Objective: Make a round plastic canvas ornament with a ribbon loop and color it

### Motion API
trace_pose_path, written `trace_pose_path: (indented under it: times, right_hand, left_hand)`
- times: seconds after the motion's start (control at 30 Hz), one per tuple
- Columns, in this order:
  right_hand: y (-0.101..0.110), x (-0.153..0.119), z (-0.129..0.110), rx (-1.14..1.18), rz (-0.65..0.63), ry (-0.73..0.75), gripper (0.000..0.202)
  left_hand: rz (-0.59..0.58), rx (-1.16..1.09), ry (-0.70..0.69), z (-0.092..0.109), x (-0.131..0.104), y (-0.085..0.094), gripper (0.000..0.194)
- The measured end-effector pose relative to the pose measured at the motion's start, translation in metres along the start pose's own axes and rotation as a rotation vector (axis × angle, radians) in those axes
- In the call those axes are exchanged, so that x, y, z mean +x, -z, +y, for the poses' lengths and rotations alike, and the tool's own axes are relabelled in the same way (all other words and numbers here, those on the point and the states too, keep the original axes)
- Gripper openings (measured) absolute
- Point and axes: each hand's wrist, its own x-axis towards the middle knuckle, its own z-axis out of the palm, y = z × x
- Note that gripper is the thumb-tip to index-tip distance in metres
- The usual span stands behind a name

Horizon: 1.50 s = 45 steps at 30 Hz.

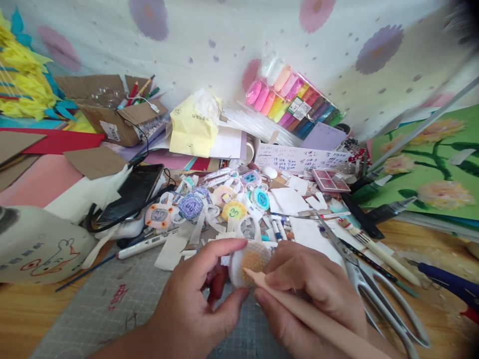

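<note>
My left hand (202, 294) pinches a small round white disc (255, 249) by its edge, between the thumb and forefinger. The disc has a bumpy surface like bubble wrap and an orange-yellow patch in its middle. My right hand (310, 289) grips a peach-coloured, pen-like tool (299, 306) whose narrow tip meets the orange patch. Just beyond the disc lies a pile of small decorated round pieces with white strips, among them a yellow one with a drawn face (234, 212), a purple one (190, 205) and a turquoise one (261, 199).
Under my hands is a grey cutting mat (97, 304). Large scissors (374, 289) lie at right, near a brush (385, 249). A phone (138, 192), a white marker (145, 244) and a painted bottle (45, 249) are at left. Colourful clay packs (295, 99) stand behind.
</note>
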Motion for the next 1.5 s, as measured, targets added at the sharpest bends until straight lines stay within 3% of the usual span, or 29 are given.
trace_pose_path:
  times: [0.43, 0.57, 0.87, 1.37, 1.5]
  right_hand:
    - [0.009, 0.002, 0.001, -0.013, 0.069, -0.058, 0.017]
    - [0.009, 0.004, 0.000, -0.008, 0.047, -0.066, 0.018]
    - [0.006, 0.003, -0.001, -0.009, 0.050, -0.070, 0.018]
    - [0.004, 0.001, -0.002, -0.002, 0.005, -0.092, 0.017]
    - [0.006, -0.002, -0.003, 0.069, 0.005, -0.115, 0.018]
  left_hand:
    - [-0.001, -0.061, 0.051, 0.003, 0.000, -0.001, 0.040]
    - [0.035, -0.133, 0.105, 0.003, 0.000, -0.001, 0.040]
    - [-0.070, -0.144, 0.053, -0.013, 0.003, 0.003, 0.043]
    - [-0.052, -0.170, 0.078, -0.013, 0.002, 0.002, 0.043]
    - [-0.037, -0.271, 0.148, -0.007, 0.002, 0.001, 0.042]
